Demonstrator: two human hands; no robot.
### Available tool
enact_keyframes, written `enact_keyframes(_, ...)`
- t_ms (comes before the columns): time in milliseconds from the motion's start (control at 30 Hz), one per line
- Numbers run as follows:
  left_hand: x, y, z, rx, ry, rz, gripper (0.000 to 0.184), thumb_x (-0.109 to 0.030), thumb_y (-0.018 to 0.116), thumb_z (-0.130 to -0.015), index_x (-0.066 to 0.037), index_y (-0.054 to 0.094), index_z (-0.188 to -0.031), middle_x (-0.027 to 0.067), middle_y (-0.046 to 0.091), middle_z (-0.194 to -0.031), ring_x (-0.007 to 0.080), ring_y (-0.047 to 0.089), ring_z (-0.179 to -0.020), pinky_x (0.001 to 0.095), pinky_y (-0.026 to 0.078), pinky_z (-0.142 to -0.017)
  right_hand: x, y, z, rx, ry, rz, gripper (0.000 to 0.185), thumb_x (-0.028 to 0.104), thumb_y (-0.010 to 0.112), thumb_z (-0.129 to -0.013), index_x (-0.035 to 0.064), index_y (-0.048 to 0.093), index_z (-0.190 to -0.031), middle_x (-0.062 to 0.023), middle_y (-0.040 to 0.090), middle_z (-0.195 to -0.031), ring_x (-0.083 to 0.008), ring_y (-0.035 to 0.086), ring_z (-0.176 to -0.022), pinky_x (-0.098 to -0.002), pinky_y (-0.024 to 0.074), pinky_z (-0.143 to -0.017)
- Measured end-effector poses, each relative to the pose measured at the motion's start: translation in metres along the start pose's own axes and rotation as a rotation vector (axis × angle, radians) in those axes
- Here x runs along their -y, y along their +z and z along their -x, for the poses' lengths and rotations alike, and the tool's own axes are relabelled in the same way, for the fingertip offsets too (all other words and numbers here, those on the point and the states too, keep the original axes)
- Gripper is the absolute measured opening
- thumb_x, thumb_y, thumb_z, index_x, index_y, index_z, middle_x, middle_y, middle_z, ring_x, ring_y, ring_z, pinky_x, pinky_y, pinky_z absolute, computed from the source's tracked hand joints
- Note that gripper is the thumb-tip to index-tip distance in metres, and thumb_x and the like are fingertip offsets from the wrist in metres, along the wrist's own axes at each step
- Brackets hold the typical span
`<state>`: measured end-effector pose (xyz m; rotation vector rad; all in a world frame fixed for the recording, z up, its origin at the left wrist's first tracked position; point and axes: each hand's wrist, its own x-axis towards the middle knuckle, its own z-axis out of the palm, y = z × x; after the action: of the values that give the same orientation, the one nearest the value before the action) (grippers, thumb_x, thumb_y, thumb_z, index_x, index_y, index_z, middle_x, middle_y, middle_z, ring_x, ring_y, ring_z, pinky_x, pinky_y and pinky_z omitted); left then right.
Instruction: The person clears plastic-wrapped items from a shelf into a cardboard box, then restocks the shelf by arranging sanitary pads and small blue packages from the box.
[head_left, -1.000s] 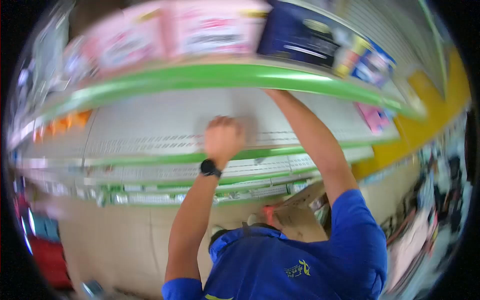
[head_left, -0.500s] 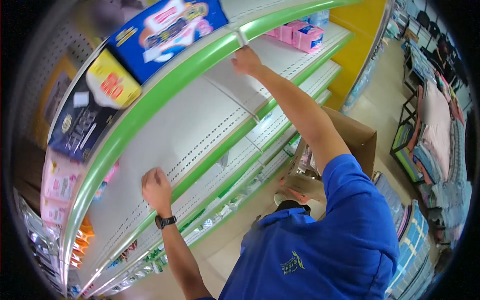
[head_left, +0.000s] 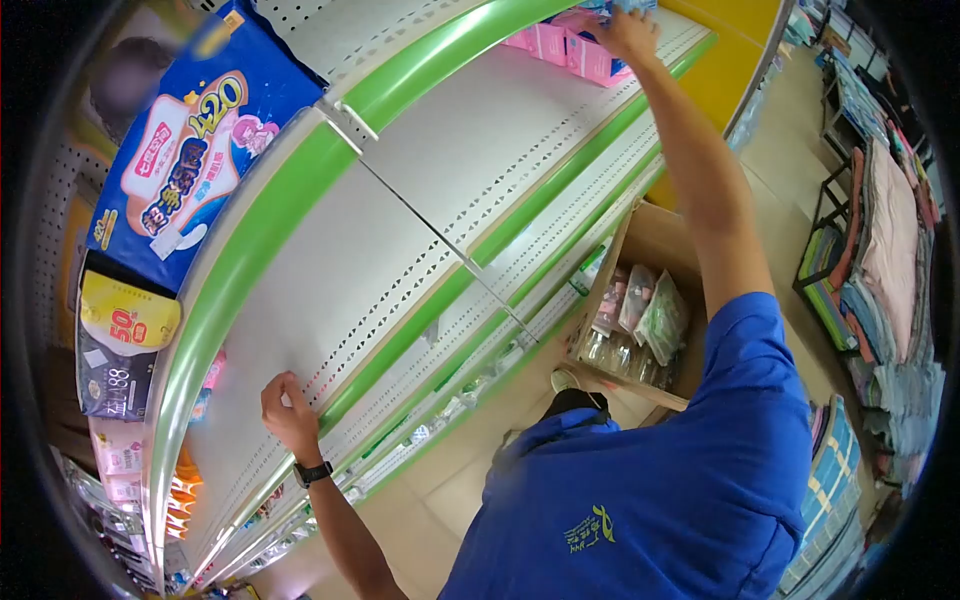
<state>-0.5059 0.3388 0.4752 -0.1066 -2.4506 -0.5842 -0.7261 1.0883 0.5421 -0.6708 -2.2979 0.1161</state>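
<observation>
My left hand (head_left: 288, 412), with a black watch (head_left: 313, 473) on its wrist, is at the front edge of the white shelf (head_left: 400, 150). Its fingers are curled in, and nothing shows in them. At the shelf's far right end, my right hand (head_left: 628, 38) is over pink packs (head_left: 592, 60) and beside a light blue pack (head_left: 640, 5). Its fingers are spread and reach onto the packs, with no clear grip on one.
A green-edged upper shelf (head_left: 250, 215) holds a large blue pack (head_left: 195, 150), a black and yellow pack (head_left: 125, 330) and pink packs. An open carton (head_left: 640, 320) with clear-wrapped goods stands below. Folded cloths (head_left: 880, 250) lie on a rack at right.
My right hand has moved from beneath the upper shelf's edge to the packs at the far right. My left hand stays by the shelf edge. The view has shifted slightly, showing more of the carton.
</observation>
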Motion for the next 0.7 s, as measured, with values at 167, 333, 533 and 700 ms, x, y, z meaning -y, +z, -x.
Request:
enact_keyframes(167,-0.005,-0.001,0.0,-0.001,-0.005,0.003,0.014,-0.01,0.064,-0.094,0.0,0.073,-0.097,0.0146,0.074,-0.097,0.0286,0.072,-0.086,0.038,0.056,-0.078,-0.051,0.049,-0.039,0.387,-0.017,-0.269,0.099,0.083,0.066,-0.071,0.0024,0.065,-0.129,-0.0279,0.061,-0.135,-0.0474,0.059,-0.123,-0.0576,0.0453,-0.103)
enact_keyframes(333,-0.004,-0.002,-0.002,-0.003,0.005,-0.03,0.014,-0.011,0.065,-0.094,0.0,0.074,-0.098,0.0149,0.074,-0.096,0.0299,0.072,-0.086,0.0386,0.056,-0.079,-0.001,-0.04,0.0,0.685,-0.08,-0.481,0.098,0.084,0.064,-0.073,0.0091,0.062,-0.137,-0.0192,0.069,-0.124,-0.0303,0.065,-0.115,-0.048,0.0586,-0.075)
enact_keyframes(533,0.011,0.002,0.004,-0.013,-0.034,-0.047,0.014,-0.012,0.068,-0.092,-0.002,0.075,-0.1,0.0174,0.074,-0.103,0.0348,0.07,-0.096,0.0413,0.055,-0.086,0.047,-0.046,0.033,0.909,-0.474,-0.78,0.074,0.044,0.078,-0.082,0.0093,0.056,-0.142,-0.0025,0.067,-0.098,-0.0091,0.057,-0.074,-0.0245,0.0462,-0.054)
enact_keyframes(700,-0.009,-0.009,-0.003,-0.059,-0.034,-0.067,0.012,-0.017,0.066,-0.088,-0.007,0.072,-0.089,0.0115,0.073,-0.091,0.034,0.068,-0.088,0.044,0.055,-0.078,0.109,-0.033,0.077,0.928,-0.525,-0.888,0.073,0.022,0.084,-0.078,0.0038,0.053,-0.141,-0.0039,0.064,-0.095,-0.0098,0.058,-0.069,-0.0247,0.046,-0.052)
